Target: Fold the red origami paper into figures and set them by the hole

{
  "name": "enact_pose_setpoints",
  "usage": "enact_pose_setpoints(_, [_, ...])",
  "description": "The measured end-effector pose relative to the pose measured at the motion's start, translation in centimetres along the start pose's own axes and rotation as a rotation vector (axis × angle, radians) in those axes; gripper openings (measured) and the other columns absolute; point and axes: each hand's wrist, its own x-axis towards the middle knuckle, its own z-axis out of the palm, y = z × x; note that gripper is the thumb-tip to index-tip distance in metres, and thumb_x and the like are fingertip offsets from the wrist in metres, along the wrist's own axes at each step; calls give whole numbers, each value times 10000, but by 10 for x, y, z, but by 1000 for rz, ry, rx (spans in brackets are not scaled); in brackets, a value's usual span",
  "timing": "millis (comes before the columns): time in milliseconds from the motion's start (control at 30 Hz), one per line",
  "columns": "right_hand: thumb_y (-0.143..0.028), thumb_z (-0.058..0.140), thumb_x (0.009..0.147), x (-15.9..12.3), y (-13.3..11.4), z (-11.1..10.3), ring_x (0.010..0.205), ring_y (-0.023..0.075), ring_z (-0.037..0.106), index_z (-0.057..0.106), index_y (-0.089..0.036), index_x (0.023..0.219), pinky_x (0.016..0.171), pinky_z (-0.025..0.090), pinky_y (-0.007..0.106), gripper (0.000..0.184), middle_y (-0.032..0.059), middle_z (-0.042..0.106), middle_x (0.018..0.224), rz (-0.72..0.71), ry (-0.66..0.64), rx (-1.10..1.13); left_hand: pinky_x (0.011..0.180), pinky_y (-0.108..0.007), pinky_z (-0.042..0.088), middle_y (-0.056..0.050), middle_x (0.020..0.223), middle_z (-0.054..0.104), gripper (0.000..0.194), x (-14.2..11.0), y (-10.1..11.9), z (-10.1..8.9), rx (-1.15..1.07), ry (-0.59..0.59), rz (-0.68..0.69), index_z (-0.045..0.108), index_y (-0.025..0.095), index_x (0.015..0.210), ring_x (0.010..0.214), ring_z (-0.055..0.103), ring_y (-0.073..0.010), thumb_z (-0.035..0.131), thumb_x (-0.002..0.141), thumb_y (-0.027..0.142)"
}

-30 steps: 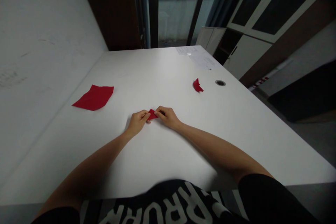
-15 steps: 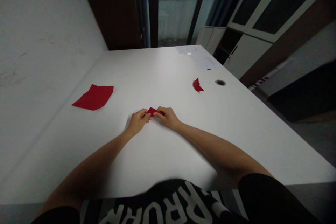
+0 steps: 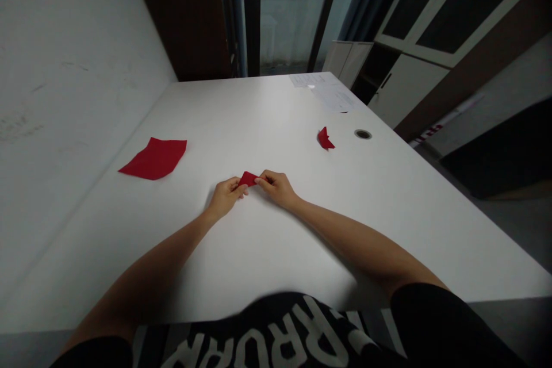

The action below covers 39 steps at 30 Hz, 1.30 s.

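Note:
A small piece of folded red paper (image 3: 249, 179) is held between my two hands, just above the middle of the white table. My left hand (image 3: 226, 195) pinches its left end, thumb on top. At the right corner, the thumb and fingers of my right hand (image 3: 278, 188) are closed on the same paper. The fingertips hide parts of its edges, so the full folded shape cannot be made out.
On the white table (image 3: 259, 253) a flat red sheet of paper (image 3: 154, 158) lies to the left. A folded red paper shape (image 3: 325, 138) sits to the right, near a round cable hole (image 3: 363, 134). Printed papers (image 3: 330, 95) lie at the far end. A wall (image 3: 77, 69) borders the left side.
My right hand has shifted slightly up and away from my left. More of the folded red paper shows between them. The other red papers stay put.

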Motion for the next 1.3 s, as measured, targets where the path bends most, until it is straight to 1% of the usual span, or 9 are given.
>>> enact_pose_setpoints(200, [-499,567,918,2,5,-1,538,106,391,566,-165,731,509,291,240,383,-27,488,579,62,87,111,592,-249,425,-49,802,691,260,-1,8,1,-62,-4,-12,641,144,867,603,555,-113,561,902,389])
enact_pose_setpoints(367, [-506,542,936,3,4,-3,533,110,404,555,-172,706,521,309,246,406,-21,504,576,82,120,124,583,-249,435,-52,807,686,305,-1,6,1,-108,-10,-29,621,144,884,594,577,-114,534,927,433])
enact_pose_setpoints(433, [-513,494,959,2,2,-4,547,115,435,563,-174,714,548,341,249,424,-13,526,593,71,102,130,570,-248,427,-53,789,679,345,0,5,0,-138,-10,-35,609,143,877,584,584,-117,519,934,471])
enact_pose_setpoints(500, [-515,454,977,1,1,-4,579,122,482,586,-175,768,585,378,251,421,-3,559,632,51,71,160,559,-248,416,-55,775,675,381,1,5,0,-172,-6,-40,594,143,873,578,591,-121,501,937,508])
enact_pose_setpoints(600, [-501,469,976,-1,0,-3,628,130,528,603,-175,871,624,412,256,368,7,602,701,21,14,225,574,-256,417,-59,770,674,422,0,7,1,-216,-13,-47,577,147,871,594,603,-132,482,936,552])
enact_pose_setpoints(733, [-471,539,953,-3,1,0,642,127,520,608,-166,902,624,404,257,317,7,599,723,-15,-41,218,609,-269,430,-61,753,669,434,-1,8,2,-249,-75,-59,583,143,869,613,598,-143,480,936,560])
enact_pose_setpoints(900, [-449,576,940,-4,0,3,682,132,521,629,-157,976,655,413,266,299,18,599,767,-54,-61,199,636,-274,428,-63,737,661,402,-1,7,2,-317,-173,-86,597,140,866,650,591,-152,512,929,528])
enact_pose_setpoints(1067, [-455,599,924,-4,-8,2,690,136,512,641,-169,1009,664,419,269,302,22,598,782,-75,-84,200,680,-279,426,-65,719,654,377,-2,9,2,-380,-271,-100,594,144,839,672,581,-151,515,935,499])
enact_pose_setpoints(1300, [-422,561,934,-5,-9,3,756,158,552,626,-180,1044,715,452,288,273,42,619,843,-46,-109,259,685,-293,444,-57,696,616,407,-4,18,1,-396,-298,-147,582,153,826,673,565,-160,551,895,553])
